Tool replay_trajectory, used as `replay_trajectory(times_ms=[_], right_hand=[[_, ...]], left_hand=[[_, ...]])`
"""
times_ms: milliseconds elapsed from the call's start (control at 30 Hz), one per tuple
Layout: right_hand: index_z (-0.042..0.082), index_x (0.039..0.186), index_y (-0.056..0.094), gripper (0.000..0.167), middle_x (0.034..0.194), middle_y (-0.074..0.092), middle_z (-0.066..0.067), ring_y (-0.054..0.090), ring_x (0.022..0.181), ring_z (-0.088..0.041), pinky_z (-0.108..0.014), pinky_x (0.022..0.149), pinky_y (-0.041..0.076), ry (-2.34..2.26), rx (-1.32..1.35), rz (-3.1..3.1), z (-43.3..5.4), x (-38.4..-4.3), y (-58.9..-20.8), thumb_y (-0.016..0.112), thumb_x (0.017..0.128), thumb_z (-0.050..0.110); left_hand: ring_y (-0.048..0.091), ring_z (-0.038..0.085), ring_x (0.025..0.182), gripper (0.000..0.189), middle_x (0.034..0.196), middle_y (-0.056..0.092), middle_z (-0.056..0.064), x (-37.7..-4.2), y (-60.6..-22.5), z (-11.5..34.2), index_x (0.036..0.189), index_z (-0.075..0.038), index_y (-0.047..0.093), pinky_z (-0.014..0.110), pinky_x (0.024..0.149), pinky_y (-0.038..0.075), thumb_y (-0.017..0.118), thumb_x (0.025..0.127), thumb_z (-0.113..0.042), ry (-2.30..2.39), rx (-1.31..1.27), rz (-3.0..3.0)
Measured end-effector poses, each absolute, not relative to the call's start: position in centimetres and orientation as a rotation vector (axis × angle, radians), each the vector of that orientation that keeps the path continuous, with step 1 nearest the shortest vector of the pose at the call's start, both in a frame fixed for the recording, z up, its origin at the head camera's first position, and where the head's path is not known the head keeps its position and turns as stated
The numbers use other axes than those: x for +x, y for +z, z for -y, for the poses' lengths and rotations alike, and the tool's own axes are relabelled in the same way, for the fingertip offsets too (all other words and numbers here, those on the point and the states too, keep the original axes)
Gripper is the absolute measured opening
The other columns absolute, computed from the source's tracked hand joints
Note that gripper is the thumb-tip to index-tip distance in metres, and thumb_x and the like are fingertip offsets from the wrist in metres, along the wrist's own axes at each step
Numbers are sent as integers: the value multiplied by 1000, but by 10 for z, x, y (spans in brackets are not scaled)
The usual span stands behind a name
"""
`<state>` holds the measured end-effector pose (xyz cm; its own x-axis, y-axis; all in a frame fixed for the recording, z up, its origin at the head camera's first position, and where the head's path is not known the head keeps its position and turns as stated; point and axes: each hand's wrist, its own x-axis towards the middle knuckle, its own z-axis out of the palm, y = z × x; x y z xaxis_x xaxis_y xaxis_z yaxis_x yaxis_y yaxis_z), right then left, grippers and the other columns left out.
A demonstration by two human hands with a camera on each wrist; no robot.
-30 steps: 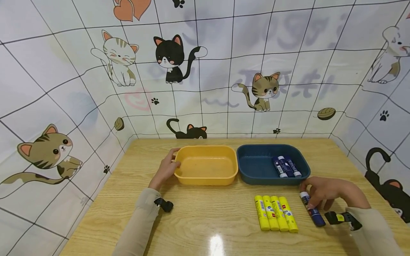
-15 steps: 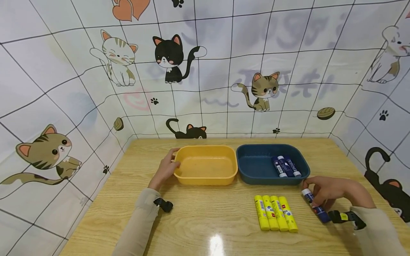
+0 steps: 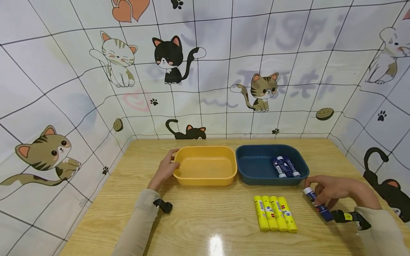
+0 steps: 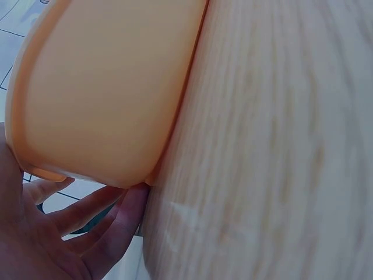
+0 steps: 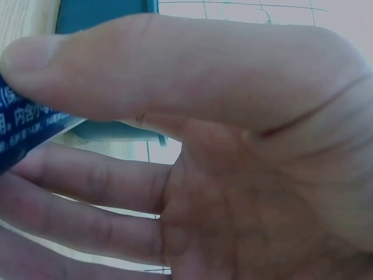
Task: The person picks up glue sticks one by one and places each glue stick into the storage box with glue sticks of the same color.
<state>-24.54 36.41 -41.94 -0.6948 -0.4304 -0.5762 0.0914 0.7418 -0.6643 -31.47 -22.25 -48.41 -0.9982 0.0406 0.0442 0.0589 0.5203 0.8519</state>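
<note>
My right hand (image 3: 336,190) pinches a dark blue glue stick (image 3: 317,204) with a white end, just in front of the right end of the blue tray (image 3: 256,180). In the right wrist view the thumb lies across the printed label of the glue stick (image 5: 23,125). Inside the blue tray lie several similar blue glue sticks (image 3: 284,167), bunched at its right side. My left hand (image 3: 164,170) holds the left end of the yellow tray (image 3: 205,181). The left wrist view has its fingers against the outer wall of the yellow tray (image 4: 105,99).
Several yellow glue sticks (image 3: 275,214) lie side by side in a row on the wooden table (image 3: 198,220), in front of the blue tray. Both trays stand side by side near the back edge. A cat-print cloth (image 3: 217,71) rises behind and at both sides.
My right hand has shifted a little to the right with the blue glue stick, which now lies at a stronger slant. The left hand and both trays stay in place.
</note>
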Motion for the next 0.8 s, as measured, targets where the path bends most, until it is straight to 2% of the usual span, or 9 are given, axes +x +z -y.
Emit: replay_trajectory(times_ms=[300, 633, 800], right_hand=[[-3, 130, 44, 44, 88, 67, -12, 64, 72, -15, -33, 64, 61, -941, -416, -2133, -373, -243, -411, 69, 94, 5], [-6, 130, 43, 43, 89, 71, -14, 65, 71, -14, -35, 63, 61, -987, -532, -2153, -370, -246, -405, 65, 96, 7], [-5, 130, 43, 40, 84, 67, -6, 65, 72, -13, -38, 66, 61, -1000, -623, -2150, -366, -247, -399, 63, 98, 8]], left_hand=[[69, 34, 103, 69, 134, 60, 26, -314, -484, 222, 157, -18, 39, 34, 69, 61, 54, 90, -9, -1524, -98, 2722], [69, 36, 106, 69, 134, 60, 26, -313, -485, 224, 156, -19, 41, 35, 75, 60, 54, 89, -9, -1506, -75, 2731], [69, 35, 105, 69, 134, 61, 26, -315, -485, 223, 157, -19, 41, 34, 73, 60, 55, 90, -9, -1508, -83, 2724]])
